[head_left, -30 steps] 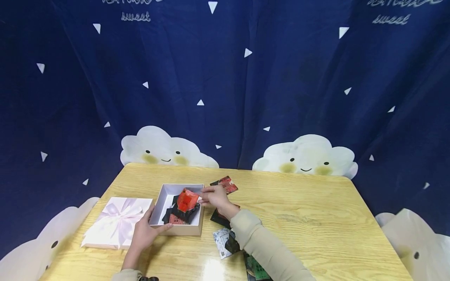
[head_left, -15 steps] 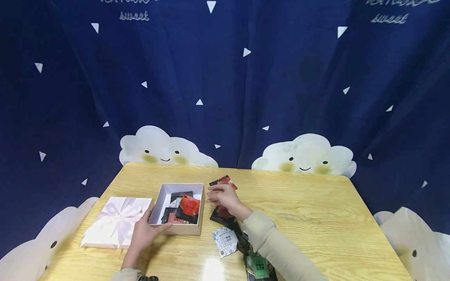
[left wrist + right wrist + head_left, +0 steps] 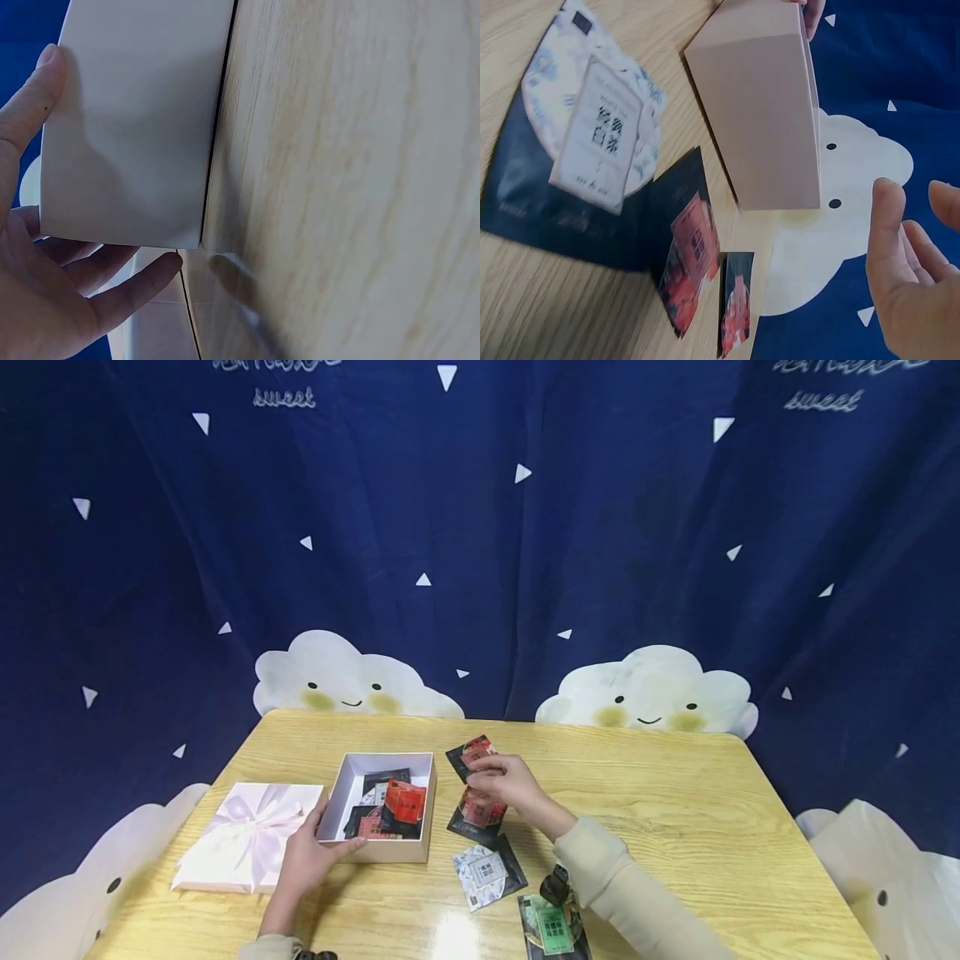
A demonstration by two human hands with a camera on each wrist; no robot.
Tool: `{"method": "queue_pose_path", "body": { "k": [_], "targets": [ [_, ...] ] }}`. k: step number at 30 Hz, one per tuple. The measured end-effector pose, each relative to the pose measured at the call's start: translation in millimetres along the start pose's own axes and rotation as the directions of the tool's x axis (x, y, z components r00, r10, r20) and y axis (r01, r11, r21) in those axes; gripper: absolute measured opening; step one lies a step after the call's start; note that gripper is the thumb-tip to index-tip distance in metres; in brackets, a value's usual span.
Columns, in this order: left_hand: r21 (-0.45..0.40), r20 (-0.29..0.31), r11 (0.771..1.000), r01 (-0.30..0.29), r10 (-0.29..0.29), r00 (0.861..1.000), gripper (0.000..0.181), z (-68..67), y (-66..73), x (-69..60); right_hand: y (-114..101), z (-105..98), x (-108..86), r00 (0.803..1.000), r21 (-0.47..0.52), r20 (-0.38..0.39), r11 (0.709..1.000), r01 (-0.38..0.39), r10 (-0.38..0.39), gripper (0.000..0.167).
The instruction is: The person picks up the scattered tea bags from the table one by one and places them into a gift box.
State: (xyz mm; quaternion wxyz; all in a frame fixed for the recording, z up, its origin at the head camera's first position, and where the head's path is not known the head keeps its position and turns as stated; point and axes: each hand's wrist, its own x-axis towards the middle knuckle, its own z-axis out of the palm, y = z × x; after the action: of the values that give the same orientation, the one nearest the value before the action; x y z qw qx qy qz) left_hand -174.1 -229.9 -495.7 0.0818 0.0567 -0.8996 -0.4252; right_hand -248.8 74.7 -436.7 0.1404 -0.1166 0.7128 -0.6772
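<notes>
A white open box [image 3: 430,827] holds several dark sachets and a red-labelled one [image 3: 406,802]. My left hand [image 3: 306,853] grips the box's near left corner, thumb along the front wall [image 3: 135,135] and fingers at the left side. To the right of the box, my right hand [image 3: 510,783] is above two red-and-black sachets [image 3: 480,810], partly covering them. In the right wrist view the fingers of this hand [image 3: 915,277] are apart and loosely bent, with nothing between them.
Left of the box lies a pale lid with a ribbon bow [image 3: 255,831]. Nearer me are a white-and-blue sachet [image 3: 483,870] and a green-labelled sachet [image 3: 553,931]. A blue curtain [image 3: 480,527] hangs behind the wooden table [image 3: 660,810].
My right hand has moved right, from the box's right edge to above the red-and-black sachets. The red-labelled sachet has dropped flatter in the box. My left hand has stayed in place.
</notes>
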Motion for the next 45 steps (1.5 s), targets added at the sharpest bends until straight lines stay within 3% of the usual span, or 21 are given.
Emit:
{"method": "queue_pose_path", "body": {
  "k": [18, 31, 38, 45],
  "targets": [
    [-0.008, 0.002, 1.0, 0.0, 0.0, 1.0, 0.098, 0.8, -2.0, 0.0, 16, -40, -35.6, 0.991, -0.197, 0.129, 0.979, 0.043, -0.018, 0.037],
    [0.005, 0.003, 1.0, 0.003, -0.003, 1.0, 0.097, -0.5, -0.7, -0.5, 32, -63, -61.5, 0.987, -0.245, 0.148, 0.965, 0.096, -0.061, 0.04],
    [0.005, 0.004, 1.0, 0.0, 0.0, 1.0, 0.098, 0.5, -1.5, -0.4, 49, -79, -76.0, 0.977, -0.263, 0.201, 0.956, 0.128, -0.076, 0.044],
    [0.012, 0.003, 1.0, -0.001, 0.0, 1.0, 0.098, -0.3, 0.6, -1.7, 64, -90, -97.2, 0.973, -0.29, 0.228, 0.951, 0.105, -0.038, 0.046]
  ]
}}
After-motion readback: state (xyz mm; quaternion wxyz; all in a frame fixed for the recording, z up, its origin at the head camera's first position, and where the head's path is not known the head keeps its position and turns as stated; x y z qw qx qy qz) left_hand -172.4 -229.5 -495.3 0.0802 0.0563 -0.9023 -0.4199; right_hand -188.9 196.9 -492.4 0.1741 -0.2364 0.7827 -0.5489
